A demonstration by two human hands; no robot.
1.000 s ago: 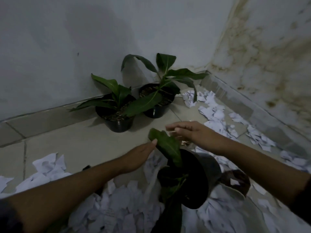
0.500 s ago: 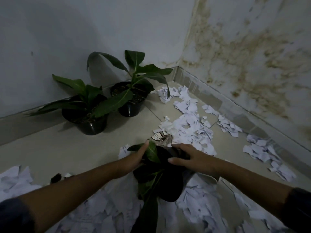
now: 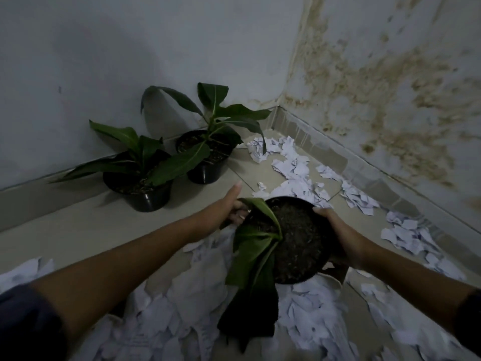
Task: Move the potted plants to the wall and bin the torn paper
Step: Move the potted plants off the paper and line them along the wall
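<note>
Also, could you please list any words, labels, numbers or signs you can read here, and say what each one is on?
None can be read.
Torn paper: faint grey marks on some scraps, too blurred to read.
Plant pots, held pot, walls: no label or sign visible.

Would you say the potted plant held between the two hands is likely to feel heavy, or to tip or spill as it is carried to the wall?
The held pot looks filled with soil to near its rim, so probably heavy for its size. Its leaves droop over one side, so they seem floppy, not a handle. With the left hand and right hand on opposite rims, tipping could spill soil.
</note>
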